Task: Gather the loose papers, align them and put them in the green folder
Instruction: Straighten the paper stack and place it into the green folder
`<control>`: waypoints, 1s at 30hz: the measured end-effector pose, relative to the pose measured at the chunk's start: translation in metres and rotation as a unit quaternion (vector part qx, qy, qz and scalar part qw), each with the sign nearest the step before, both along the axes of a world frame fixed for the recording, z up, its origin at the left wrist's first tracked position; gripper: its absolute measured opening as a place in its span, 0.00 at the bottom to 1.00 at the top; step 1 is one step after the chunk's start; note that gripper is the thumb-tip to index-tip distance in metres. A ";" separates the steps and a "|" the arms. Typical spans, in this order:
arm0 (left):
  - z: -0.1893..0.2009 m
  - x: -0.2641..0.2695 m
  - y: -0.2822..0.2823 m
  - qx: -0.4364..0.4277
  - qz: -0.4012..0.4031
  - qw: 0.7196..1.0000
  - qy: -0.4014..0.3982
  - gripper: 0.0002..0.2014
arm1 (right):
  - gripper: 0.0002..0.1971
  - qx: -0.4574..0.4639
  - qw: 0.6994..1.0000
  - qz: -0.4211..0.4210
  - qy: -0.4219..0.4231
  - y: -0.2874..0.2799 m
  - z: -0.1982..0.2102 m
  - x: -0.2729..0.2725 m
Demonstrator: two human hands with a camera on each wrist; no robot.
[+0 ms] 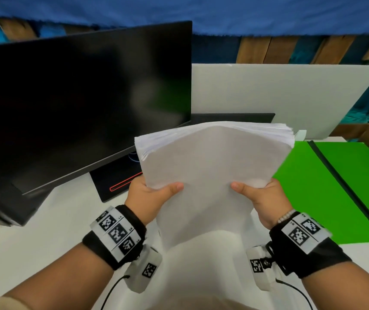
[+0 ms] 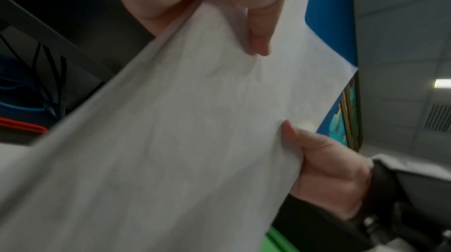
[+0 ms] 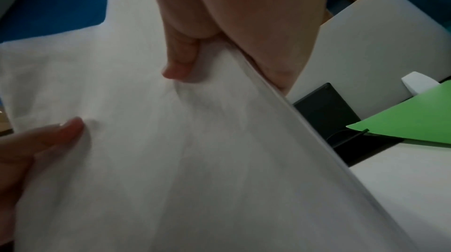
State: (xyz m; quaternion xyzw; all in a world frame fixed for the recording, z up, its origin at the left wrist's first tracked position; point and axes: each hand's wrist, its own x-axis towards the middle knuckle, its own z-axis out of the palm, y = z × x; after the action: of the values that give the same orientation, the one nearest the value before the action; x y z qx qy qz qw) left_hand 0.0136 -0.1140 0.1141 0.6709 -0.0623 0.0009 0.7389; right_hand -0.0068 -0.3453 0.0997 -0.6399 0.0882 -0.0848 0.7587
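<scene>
A thick stack of white papers (image 1: 212,162) stands upright above the white desk, its top edges fanned unevenly. My left hand (image 1: 150,195) grips its left side, thumb on the near face and fingers behind. My right hand (image 1: 262,198) grips the right side the same way. In the left wrist view the paper stack (image 2: 183,130) fills the frame with my left thumb (image 2: 258,30) pressed on it. The right wrist view shows the stack (image 3: 195,150) under my right thumb (image 3: 180,59). The green folder (image 1: 327,186) lies open flat on the desk to the right.
A large dark monitor (image 1: 78,104) stands at the left with its black base (image 1: 116,184) just behind my left hand. A white divider panel (image 1: 280,95) runs across the back. The white desk (image 1: 33,231) stretches below and left of the hands.
</scene>
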 end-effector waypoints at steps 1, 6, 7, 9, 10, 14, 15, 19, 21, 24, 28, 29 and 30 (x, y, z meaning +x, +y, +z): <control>0.001 -0.002 -0.001 -0.015 0.007 1.000 -0.009 0.17 | 0.11 0.003 1.000 -0.004 -0.014 -0.001 0.001 -0.001; -0.016 -0.007 -0.009 -0.021 0.001 1.000 0.011 0.16 | 0.15 0.030 0.999 -0.012 -0.011 0.000 -0.010 -0.006; -0.021 -0.006 -0.011 -0.017 0.003 0.999 0.035 0.15 | 0.23 0.023 1.000 -0.017 0.007 0.002 -0.015 -0.007; -0.029 -0.001 -0.015 -0.004 0.006 0.998 0.068 0.11 | 0.22 0.008 0.999 -0.040 0.033 0.003 -0.022 -0.006; -0.029 0.002 -0.017 0.001 0.006 0.997 0.075 0.10 | 0.14 0.006 0.998 -0.047 0.032 0.002 -0.019 -0.006; -0.011 0.008 -0.019 -0.004 -0.020 0.999 0.046 0.11 | 0.15 -0.024 0.999 -0.045 -0.002 -0.011 0.004 -0.012; -0.005 0.008 -0.020 -0.014 -0.035 0.999 0.032 0.12 | 0.15 -0.031 0.999 -0.025 -0.010 -0.016 0.011 -0.016; 0.007 0.011 -0.037 -0.068 -0.085 0.994 0.021 0.16 | 0.16 -0.069 0.997 0.040 -0.006 -0.045 0.020 -0.033; 0.008 0.014 -0.056 -0.073 -0.091 0.992 0.036 0.18 | 0.20 -0.069 0.997 0.036 0.013 -0.061 0.018 -0.040; 0.005 0.019 -0.098 -0.074 -0.090 0.991 0.065 0.19 | 0.18 -0.059 0.997 -0.002 0.042 -0.093 0.015 -0.043; 0.000 0.026 -0.179 -0.065 -0.100 0.989 0.091 0.14 | 0.12 -0.108 0.990 -0.055 0.072 -0.166 0.022 -0.044; -0.002 0.028 -0.202 -0.047 -0.105 0.988 0.098 0.13 | 0.12 -0.120 0.987 -0.065 0.081 -0.189 0.024 -0.045; -0.006 0.029 -0.224 -0.023 -0.105 0.989 0.103 0.11 | 0.11 -0.125 0.985 -0.078 0.090 -0.212 0.024 -0.045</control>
State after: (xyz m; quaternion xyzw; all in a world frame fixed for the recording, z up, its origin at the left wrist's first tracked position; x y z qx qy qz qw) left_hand 0.0425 -0.3381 0.1080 0.6400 -0.0560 -0.1449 0.7525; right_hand -0.0522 -0.5574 0.1237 -0.7259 0.1943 -0.0963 0.6528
